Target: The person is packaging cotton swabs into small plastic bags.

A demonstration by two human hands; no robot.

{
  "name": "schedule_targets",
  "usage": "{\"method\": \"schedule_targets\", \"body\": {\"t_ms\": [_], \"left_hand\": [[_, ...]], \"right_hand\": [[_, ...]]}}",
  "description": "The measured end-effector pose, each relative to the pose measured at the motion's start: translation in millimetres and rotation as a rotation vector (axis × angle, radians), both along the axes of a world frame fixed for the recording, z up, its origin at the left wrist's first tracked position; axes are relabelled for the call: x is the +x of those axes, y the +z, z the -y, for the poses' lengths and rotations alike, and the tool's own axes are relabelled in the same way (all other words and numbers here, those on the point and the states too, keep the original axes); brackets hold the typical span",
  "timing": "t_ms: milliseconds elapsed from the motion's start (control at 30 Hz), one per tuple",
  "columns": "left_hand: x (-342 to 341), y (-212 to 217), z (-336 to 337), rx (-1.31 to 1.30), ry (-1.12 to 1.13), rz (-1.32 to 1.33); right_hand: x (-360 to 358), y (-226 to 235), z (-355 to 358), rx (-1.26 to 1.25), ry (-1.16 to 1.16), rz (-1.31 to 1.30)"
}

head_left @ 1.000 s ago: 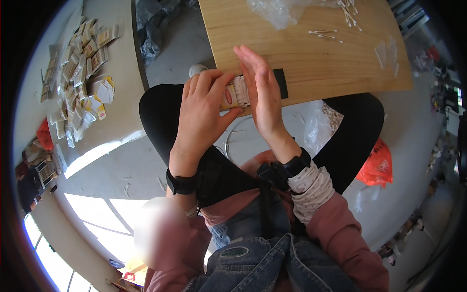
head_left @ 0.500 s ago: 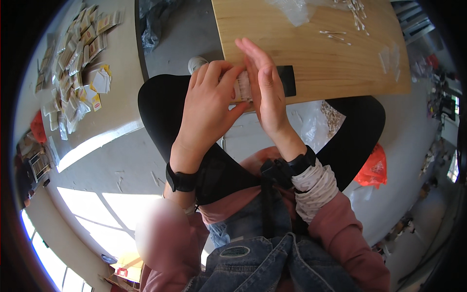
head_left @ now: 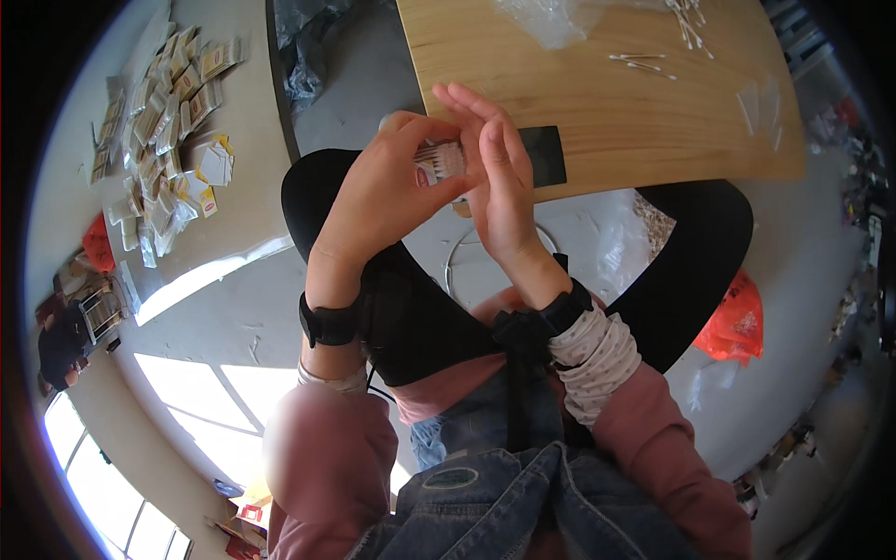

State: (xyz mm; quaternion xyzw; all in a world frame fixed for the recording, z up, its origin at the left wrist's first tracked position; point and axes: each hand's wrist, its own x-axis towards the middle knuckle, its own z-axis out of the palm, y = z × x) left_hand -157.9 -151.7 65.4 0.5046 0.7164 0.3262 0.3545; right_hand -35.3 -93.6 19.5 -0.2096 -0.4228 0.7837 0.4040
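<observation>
My left hand (head_left: 373, 196) is closed around a small pack of cotton swabs (head_left: 442, 161), thumb along its lower edge and fingers over the top. The white swab tips stick out of the pack's right end in a tight bundle. Beside those tips is my right hand (head_left: 502, 191), its palm turned toward them and its fingers stretched out; it grips nothing. Part of the pack is hidden under the left fingers. A flat black rectangle (head_left: 546, 157) lies on the wooden table (head_left: 644, 140) just right of my right hand.
Loose cotton swabs (head_left: 644, 65) and a clear plastic bag (head_left: 551, 21) lie on the table. Many small packs (head_left: 163, 121) are heaped on a pale surface at the left. Below the table sit a bag of swabs (head_left: 651, 227) and a red plastic bag (head_left: 737, 322).
Both hands have shifted slightly left with the pack. The swab bundle is turned more into view, and the right fingers lean further left. The head view has moved a little too.
</observation>
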Motion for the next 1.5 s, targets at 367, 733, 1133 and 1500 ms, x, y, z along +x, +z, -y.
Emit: {"method": "schedule_targets", "body": {"t_ms": [367,733,1133,1500], "left_hand": [[-35,2,3,-0.379,0.043,-0.181],[-8,63,58,0.027,0.4,0.42],[87,7,-67,0.563,0.287,0.535],[89,-19,-88,0.438,0.222,0.579]], "right_hand": [[49,36,32,-0.073,-0.156,0.235],[46,71,71,-0.516,0.435,0.085],[110,77,-76,-0.039,0.151,0.21],[120,52,-109,-0.143,0.226,0.308]]}}
